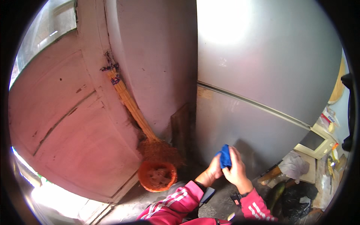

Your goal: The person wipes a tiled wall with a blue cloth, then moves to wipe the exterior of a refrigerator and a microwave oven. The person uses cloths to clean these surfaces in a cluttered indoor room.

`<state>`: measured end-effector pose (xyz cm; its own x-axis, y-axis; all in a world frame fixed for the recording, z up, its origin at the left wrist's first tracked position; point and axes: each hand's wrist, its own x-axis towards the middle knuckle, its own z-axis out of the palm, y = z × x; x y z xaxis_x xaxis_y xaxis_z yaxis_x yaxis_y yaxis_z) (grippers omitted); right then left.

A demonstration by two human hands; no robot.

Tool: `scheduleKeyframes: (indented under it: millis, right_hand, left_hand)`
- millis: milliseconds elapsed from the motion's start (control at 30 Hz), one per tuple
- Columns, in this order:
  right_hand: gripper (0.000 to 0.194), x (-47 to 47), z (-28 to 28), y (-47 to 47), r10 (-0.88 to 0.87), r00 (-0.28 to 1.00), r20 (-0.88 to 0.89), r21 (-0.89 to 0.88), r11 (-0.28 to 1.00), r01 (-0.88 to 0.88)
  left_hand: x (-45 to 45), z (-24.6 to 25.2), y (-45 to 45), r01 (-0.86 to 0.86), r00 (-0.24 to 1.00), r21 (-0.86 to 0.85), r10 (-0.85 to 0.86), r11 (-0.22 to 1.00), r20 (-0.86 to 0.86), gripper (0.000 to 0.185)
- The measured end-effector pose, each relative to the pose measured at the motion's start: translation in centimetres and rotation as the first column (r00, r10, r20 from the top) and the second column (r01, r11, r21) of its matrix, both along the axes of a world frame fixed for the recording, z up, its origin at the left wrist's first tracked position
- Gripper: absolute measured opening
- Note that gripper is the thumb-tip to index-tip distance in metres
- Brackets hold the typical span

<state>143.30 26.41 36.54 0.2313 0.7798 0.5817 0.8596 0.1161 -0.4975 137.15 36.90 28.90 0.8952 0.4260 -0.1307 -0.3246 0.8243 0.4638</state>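
Note:
A bunched blue cloth [225,157] is pressed between my two hands, low in front of the refrigerator [253,121]. My left hand [214,168] holds it from the left, with its fingers mostly hidden behind the cloth. Around its right side curls my right hand [236,168], fingers raised and thumb across the front. Both hands appear a little apart from the grey two-door refrigerator, whose lower door carries a shadow beside my right hand.
A straw broom [135,112] leans by the wooden door [70,135], its bristles behind an orange basin [157,177] with scraps inside. At right are a microwave oven [316,142], a crumpled pale cloth [294,166] and a black plastic bag [298,199] on the floor.

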Motion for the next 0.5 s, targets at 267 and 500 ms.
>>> scheduleKeyframes:
  millis: [267,500]
  right_hand:
    - [0.066,4.6,-2.0,-5.0,-0.133,0.99,-0.042,0.07,0.988,0.135]
    - [0.036,9.0,-1.6,-10.5,-0.452,0.887,-0.095,-0.248,0.874,0.419]
  left_hand:
    - [0.2,-0.8,0.4,-0.306,0.888,0.436,0.419,0.846,-0.189,0.024]
    - [-0.8,12.6,14.3,-0.746,0.329,0.665,0.878,0.016,0.348,0.023]
